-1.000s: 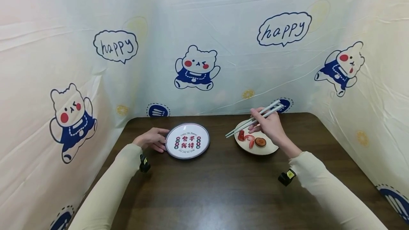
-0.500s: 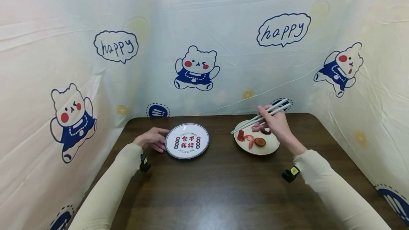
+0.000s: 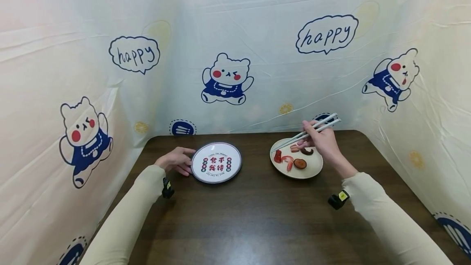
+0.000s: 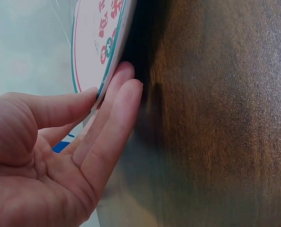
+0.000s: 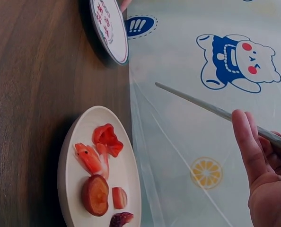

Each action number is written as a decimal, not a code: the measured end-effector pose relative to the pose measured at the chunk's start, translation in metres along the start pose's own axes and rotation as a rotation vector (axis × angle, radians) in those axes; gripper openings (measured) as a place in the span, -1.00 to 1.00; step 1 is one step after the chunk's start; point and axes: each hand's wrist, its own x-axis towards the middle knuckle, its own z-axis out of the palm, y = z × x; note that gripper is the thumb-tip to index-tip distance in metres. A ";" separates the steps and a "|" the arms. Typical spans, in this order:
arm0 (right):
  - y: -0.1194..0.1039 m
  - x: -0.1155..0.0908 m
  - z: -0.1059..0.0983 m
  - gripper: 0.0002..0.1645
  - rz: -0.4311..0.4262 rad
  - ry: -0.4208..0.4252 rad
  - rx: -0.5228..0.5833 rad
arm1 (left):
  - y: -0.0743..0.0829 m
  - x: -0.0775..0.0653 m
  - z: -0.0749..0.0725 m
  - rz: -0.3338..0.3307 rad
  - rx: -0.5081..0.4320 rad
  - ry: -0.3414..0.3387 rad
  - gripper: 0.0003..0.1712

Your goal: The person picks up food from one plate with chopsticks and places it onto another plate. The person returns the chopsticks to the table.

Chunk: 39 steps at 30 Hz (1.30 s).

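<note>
My left hand point(image 3: 176, 160) pinches the left rim of a white plate point(image 3: 216, 150) with red lettering. In the left wrist view the thumb point(image 4: 67, 111) lies on the rim and the fingers are beneath. My right hand point(image 3: 325, 144) holds a pair of pale chopsticks point(image 3: 290, 140), tips together over the left edge of a cream plate point(image 3: 312, 169), with nothing between them. That plate bears a red crinkled piece point(image 5: 108, 139), a shrimp point(image 5: 87, 160), a round brown slice point(image 5: 95, 195), a small pink-white block point(image 5: 119, 197) and a dark curved piece point(image 3: 307, 151).
Both plates stand near the far side of a dark wooden table point(image 3: 235, 216). A pale printed curtain point(image 3: 272, 77) rises right behind it and along both sides. A wooden gap point(image 3: 255, 162) lies between the plates.
My right hand has moved to the right with the chopsticks, so their tips shift right to the cream plate's left edge. The block and dark piece have come into sight. My left hand stays still.
</note>
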 end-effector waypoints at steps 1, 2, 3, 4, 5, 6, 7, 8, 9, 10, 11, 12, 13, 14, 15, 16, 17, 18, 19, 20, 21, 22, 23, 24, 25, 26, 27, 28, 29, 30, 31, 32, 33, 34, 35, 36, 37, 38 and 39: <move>0.000 0.000 -0.001 -0.49 0.002 0.001 0.004 | 0.000 0.000 0.000 0.001 0.001 0.000 -0.27; 0.002 0.001 -0.003 -0.47 0.004 0.006 0.008 | 0.000 0.001 0.000 0.004 0.005 0.000 -0.27; 0.004 0.003 -0.005 -0.46 0.006 0.011 0.008 | 0.000 0.001 0.000 0.004 0.006 0.002 -0.27; 0.007 0.004 -0.007 -0.45 0.007 0.019 0.015 | 0.000 0.001 0.000 0.006 0.008 0.002 -0.27; 0.010 0.005 -0.010 -0.45 0.009 0.026 0.016 | 0.000 0.001 0.000 0.007 0.007 0.003 -0.27; 0.012 0.007 -0.012 -0.43 0.010 0.033 0.021 | 0.000 0.001 0.000 0.012 0.012 0.000 -0.27; 0.015 0.008 -0.014 -0.40 0.015 0.041 0.026 | 0.000 0.001 0.000 0.013 0.012 -0.001 -0.27; 0.016 0.008 -0.016 -0.41 0.015 0.048 0.029 | 0.000 0.001 0.000 0.012 0.009 -0.003 -0.27; 0.015 0.007 -0.016 -0.41 0.018 0.054 0.031 | 0.000 0.000 0.000 0.010 0.006 -0.004 -0.27; 0.014 0.007 -0.017 -0.42 0.019 0.059 0.034 | 0.000 0.000 0.000 0.008 0.003 -0.006 -0.27; 0.012 0.006 -0.018 -0.43 0.022 0.060 0.035 | 0.000 0.000 0.000 0.005 -0.001 -0.007 -0.27; 0.010 0.006 -0.019 -0.45 0.026 0.064 0.038 | 0.000 -0.001 0.000 0.008 0.003 -0.011 -0.27; 0.008 0.005 -0.019 -0.47 0.027 0.066 0.038 | 0.001 -0.001 0.000 0.007 0.000 -0.010 -0.27; 0.006 0.005 -0.019 -0.50 0.030 0.069 0.038 | 0.001 -0.001 0.000 0.010 0.003 -0.011 -0.27; 0.004 0.004 -0.020 -0.52 0.035 0.073 0.037 | 0.001 -0.001 0.000 0.009 0.002 -0.010 -0.27; 0.003 0.004 -0.020 -0.55 0.039 0.075 0.036 | 0.001 -0.001 0.000 0.010 0.001 -0.009 -0.27; 0.001 0.003 -0.021 -0.58 0.045 0.077 0.036 | 0.001 -0.001 0.000 0.011 0.000 -0.008 -0.27; 0.000 0.003 -0.021 -0.61 0.049 0.081 0.037 | 0.001 -0.001 0.000 0.013 0.002 -0.006 -0.27; 0.000 0.003 -0.022 -0.62 0.053 0.084 0.038 | 0.001 -0.001 0.000 0.012 -0.001 -0.003 -0.27; 0.000 0.003 -0.023 -0.63 0.058 0.088 0.033 | 0.001 -0.001 0.000 0.010 0.000 0.000 -0.27; 0.000 0.003 -0.024 -0.63 0.061 0.092 0.030 | 0.001 -0.001 0.000 0.007 -0.003 0.002 -0.28; 0.001 0.003 -0.026 -0.62 0.062 0.093 0.027 | 0.001 -0.001 0.000 0.007 0.001 0.001 -0.28; 0.002 0.003 -0.027 -0.59 0.062 0.095 0.030 | 0.001 -0.001 0.000 0.007 0.004 -0.001 -0.27; 0.004 0.003 -0.029 -0.57 0.061 0.097 0.031 | 0.000 -0.001 0.000 0.008 0.006 -0.002 -0.27; 0.006 0.004 -0.031 -0.54 0.059 0.101 0.029 | 0.000 -0.001 0.000 0.006 0.005 -0.003 -0.27; 0.008 0.005 -0.033 -0.52 0.057 0.105 0.029 | 0.000 -0.002 0.000 0.004 0.003 -0.003 -0.27; 0.010 0.005 -0.035 -0.51 0.053 0.109 0.032 | 0.000 -0.002 0.000 0.004 0.001 -0.004 -0.27; 0.012 0.006 -0.037 -0.50 0.049 0.114 0.034 | 0.000 -0.002 0.000 0.004 0.000 -0.005 -0.27; 0.015 0.007 -0.039 -0.51 0.045 0.120 0.035 | 0.000 -0.002 0.000 0.005 -0.002 -0.005 -0.27; 0.017 0.008 -0.041 -0.52 0.042 0.126 0.031 | 0.000 -0.002 0.000 0.004 -0.004 -0.004 -0.27; 0.019 0.009 -0.043 -0.53 0.040 0.133 0.029 | 0.000 -0.002 0.000 0.004 -0.005 -0.004 -0.27; 0.020 0.009 -0.045 -0.54 0.038 0.139 0.027 | 0.000 -0.002 0.000 0.005 -0.002 -0.004 -0.27; 0.022 0.010 -0.046 -0.55 0.035 0.145 0.025 | 0.000 -0.001 0.000 0.006 -0.001 -0.004 -0.27; 0.023 0.010 -0.047 -0.56 0.033 0.151 0.021 | -0.001 -0.001 0.000 0.007 -0.001 -0.002 -0.27; 0.024 0.011 -0.048 -0.57 0.031 0.154 0.021 | -0.001 -0.001 0.000 0.007 -0.001 0.001 -0.27; 0.024 0.011 -0.049 -0.58 0.029 0.159 0.020 | -0.001 -0.001 0.000 0.007 -0.001 0.003 -0.27; 0.024 0.011 -0.050 -0.59 0.027 0.162 0.022 | -0.001 0.000 0.000 0.007 -0.002 0.006 -0.27; 0.024 0.010 -0.051 -0.60 0.023 0.163 0.020 | -0.002 0.000 0.000 0.006 -0.002 0.008 -0.27; 0.025 0.010 -0.052 -0.62 0.020 0.163 0.020 | -0.002 0.000 0.000 0.004 -0.005 0.010 -0.27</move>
